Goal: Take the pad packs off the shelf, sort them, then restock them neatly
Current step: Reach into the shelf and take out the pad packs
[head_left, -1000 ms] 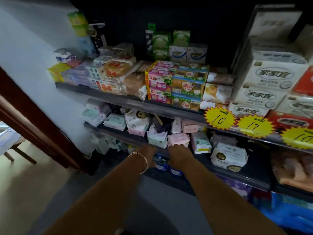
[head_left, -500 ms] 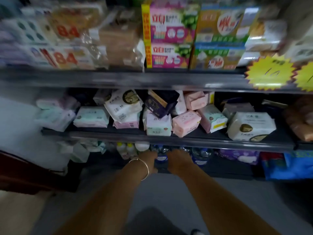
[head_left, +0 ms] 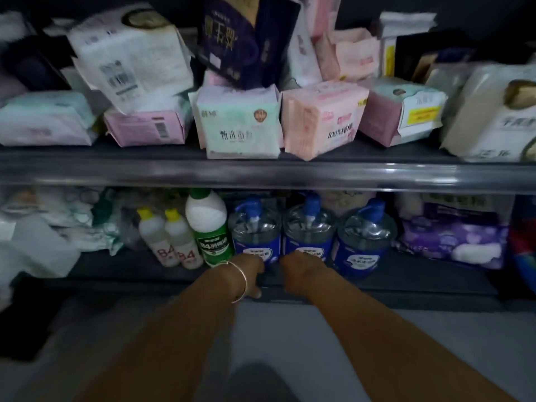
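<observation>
The pad packs (head_left: 237,123) are seen crowded on the shelf (head_left: 261,172) above the hands, none of them touched. A mint pack and a pink pack (head_left: 322,117) stand side by side at the shelf's front edge, the pink one overhanging it slightly. A white pack (head_left: 127,53) lies tilted on a pink box (head_left: 145,127); a dark purple pack (head_left: 243,39) leans behind the mint one. More packs are stacked left and right, partly blurred.

Both arms are extended forward and down, nearly parallel, toward the lower shelf edge (head_left: 406,285). The left hand (head_left: 249,271), a bangle (head_left: 239,282) at its wrist, is placed at that edge with its fingers bent downward over it. The right hand (head_left: 301,274) is placed just beside it, likewise curled at the edge. Whether either hand grips the edge or merely rests on it cannot be told; the fingertips are hidden.

Behind the hands, three blue pump bottles (head_left: 307,227) are ranged in a row, the first two just behind the knuckles. To their left stand a green-labelled bottle (head_left: 211,227) and two small yellow-capped bottles (head_left: 171,239). A purple bag (head_left: 452,236) lies to the right.
</observation>
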A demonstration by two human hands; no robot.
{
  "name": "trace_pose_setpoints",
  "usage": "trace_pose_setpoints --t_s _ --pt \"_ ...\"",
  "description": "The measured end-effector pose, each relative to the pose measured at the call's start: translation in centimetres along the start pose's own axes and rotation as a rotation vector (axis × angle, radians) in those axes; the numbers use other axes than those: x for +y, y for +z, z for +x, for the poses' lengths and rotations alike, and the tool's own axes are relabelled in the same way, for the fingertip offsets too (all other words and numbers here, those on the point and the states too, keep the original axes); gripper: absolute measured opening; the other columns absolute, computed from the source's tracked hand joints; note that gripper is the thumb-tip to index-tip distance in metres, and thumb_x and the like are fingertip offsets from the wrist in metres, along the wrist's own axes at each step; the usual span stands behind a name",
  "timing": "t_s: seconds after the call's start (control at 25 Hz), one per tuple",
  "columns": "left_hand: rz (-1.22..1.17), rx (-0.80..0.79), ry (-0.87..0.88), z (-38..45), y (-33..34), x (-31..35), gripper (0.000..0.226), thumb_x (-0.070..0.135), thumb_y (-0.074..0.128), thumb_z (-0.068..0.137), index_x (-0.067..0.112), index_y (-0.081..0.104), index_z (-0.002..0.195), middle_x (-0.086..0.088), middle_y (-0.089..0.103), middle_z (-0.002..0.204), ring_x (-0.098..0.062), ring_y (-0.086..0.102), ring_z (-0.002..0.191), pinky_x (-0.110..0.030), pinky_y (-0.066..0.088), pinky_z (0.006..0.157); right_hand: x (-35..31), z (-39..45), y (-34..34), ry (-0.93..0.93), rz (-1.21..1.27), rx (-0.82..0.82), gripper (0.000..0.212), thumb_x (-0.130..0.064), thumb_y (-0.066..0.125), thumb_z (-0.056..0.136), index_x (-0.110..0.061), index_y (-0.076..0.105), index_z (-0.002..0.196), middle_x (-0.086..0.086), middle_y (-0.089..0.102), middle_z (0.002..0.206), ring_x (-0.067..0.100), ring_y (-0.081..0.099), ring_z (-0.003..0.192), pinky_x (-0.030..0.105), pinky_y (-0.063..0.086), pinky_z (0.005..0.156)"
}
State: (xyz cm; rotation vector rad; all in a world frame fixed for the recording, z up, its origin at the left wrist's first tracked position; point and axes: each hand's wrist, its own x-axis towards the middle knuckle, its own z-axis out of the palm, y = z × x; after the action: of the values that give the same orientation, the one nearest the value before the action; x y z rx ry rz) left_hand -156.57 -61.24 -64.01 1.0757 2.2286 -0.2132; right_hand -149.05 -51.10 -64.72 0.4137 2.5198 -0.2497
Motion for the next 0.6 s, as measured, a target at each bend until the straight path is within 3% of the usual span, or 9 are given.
trace_pose_setpoints --t_s 0.2,0.32,0.52,0.6 --pt "0.059 0.188 -0.024 -0.4 -3.3 -0.8 0.047 0.025 0.071 0.081 0.008 0.057 0.123 -0.01 0.061 0.123 -0.026 0.058 0.11 -0.031 0.046 0.092 -0.1 -0.6 -3.4 -0.102 -0.027 0.139 0.029 -0.012 0.061 0.088 -0.001 0.057 0.114 0.011 0.048 0.092 0.023 0.051 0.084 0.03 0.044 0.072" --pt "0.008 0.298 -0.029 -3.6 -7.4 -0.9 0.049 0.024 0.073 0.079 0.012 0.056 0.123 -0.007 0.06 0.122 -0.023 0.058 0.108 -0.03 0.047 0.092 -0.6 -3.2 -7.9 -0.129 -0.027 0.263 0.012 -0.01 0.065 0.085 -0.002 0.059 0.091 0.006 0.045 0.079 0.021 0.049 0.073 0.029 0.044 0.07" --pt "0.034 0.482 -0.001 -10.0 -11.9 -3.1 0.052 0.028 0.072 0.079 0.015 0.054 0.126 -0.004 0.06 0.122 -0.021 0.057 0.11 -0.033 0.046 0.096 -4.3 -7.3 -13.4 -0.182 -0.033 0.431 0.02 -0.02 0.072 0.081 -0.006 0.062 0.093 0.005 0.055 0.081 0.02 0.055 0.077 0.03 0.047 0.068" --pt "0.062 0.551 0.014 -11.6 -13.6 -5.3 0.05 0.03 0.072 0.079 0.014 0.056 0.124 -0.003 0.06 0.121 -0.022 0.057 0.109 -0.031 0.046 0.094 -6.6 -7.7 -15.4 -0.183 0.022 0.481 0.028 -0.02 0.071 0.082 -0.003 0.065 0.103 0.009 0.063 0.09 0.022 0.062 0.082 0.031 0.052 0.073"
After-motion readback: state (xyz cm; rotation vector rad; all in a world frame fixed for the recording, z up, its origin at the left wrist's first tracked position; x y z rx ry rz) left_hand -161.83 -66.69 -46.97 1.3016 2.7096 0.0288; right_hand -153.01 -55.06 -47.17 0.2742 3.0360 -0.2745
